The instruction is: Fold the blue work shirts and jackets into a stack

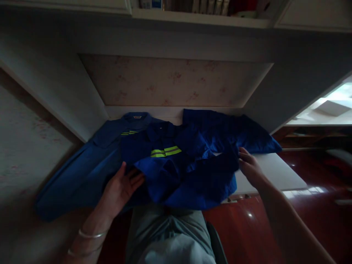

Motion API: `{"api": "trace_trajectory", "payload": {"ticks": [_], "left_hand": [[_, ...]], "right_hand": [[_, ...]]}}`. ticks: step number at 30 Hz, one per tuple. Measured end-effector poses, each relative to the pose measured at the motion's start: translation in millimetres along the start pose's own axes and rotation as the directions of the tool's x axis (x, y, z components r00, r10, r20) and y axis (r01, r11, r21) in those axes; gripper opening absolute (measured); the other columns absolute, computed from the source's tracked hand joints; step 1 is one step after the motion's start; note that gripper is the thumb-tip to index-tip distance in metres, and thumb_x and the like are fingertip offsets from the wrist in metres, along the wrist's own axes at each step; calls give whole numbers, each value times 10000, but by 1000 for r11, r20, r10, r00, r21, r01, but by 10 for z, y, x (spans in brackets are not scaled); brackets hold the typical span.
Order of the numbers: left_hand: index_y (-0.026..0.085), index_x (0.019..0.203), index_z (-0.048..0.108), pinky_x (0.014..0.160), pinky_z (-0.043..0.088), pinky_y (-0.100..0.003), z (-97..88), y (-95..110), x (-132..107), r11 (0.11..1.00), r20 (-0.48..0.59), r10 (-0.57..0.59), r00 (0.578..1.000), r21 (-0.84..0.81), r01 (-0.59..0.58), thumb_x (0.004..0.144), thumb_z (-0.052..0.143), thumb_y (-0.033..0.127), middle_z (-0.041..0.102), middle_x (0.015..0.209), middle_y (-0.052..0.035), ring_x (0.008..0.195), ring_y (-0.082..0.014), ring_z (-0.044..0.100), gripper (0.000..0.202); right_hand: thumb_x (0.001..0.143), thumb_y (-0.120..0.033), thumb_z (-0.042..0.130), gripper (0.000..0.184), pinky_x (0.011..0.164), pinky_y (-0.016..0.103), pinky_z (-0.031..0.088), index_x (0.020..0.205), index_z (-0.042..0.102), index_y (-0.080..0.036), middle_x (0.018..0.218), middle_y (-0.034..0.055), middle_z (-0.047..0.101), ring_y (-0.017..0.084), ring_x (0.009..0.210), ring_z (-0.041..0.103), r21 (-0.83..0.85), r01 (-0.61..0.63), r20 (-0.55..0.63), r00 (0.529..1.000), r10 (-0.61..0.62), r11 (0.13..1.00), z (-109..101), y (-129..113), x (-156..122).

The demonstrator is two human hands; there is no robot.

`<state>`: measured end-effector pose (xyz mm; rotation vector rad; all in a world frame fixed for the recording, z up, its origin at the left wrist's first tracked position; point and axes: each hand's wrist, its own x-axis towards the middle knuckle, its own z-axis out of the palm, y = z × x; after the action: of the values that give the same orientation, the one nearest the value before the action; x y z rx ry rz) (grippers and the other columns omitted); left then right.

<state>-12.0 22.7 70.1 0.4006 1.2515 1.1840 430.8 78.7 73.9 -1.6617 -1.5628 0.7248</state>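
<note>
A dark blue work jacket (192,183) with yellow-green reflective strips on its chest lies spread in front of me, its collar pointing away. My left hand (121,187) is at its left side, fingers stretched under a loose flap of the cloth and thumb apart. At the other side, my right hand (249,165) pinches the edge of what looks like a sleeve. A lighter blue work jacket (79,165), with similar strips, lies partly beneath on the left. More dark blue cloth (233,128) lies folded at the back right.
The clothes rest on a white desktop (277,172) within a recess with a floral back panel (176,80). Above is a shelf (198,19) holding several items. A red-brown floor (242,223) shows on the right, beside my seated legs.
</note>
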Motion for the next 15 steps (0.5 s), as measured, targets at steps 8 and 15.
{"api": "trace_trajectory", "payload": {"ticks": [8,15], "left_hand": [[198,1174,638,1165,344,-435,-842,44,780,196,230,593,771,888,-416,733,698,582,592,1364,-153,1290,-327,535,587],[91,1311,528,1127,375,-428,-1014,-28,923,86,162,542,825,965,-247,747,589,661,554,1353,-243,1283,-363,535,805]], "right_hand": [[805,-483,628,671,960,474,496,1414,520,-223,1371,156,566,312,1154,597,-284,223,183,967,-176,933,403,775,689],[822,-535,687,522,1055,592,334,1294,650,-316,1229,109,673,352,1168,585,-371,640,749,634,-190,673,541,316,612]]}}
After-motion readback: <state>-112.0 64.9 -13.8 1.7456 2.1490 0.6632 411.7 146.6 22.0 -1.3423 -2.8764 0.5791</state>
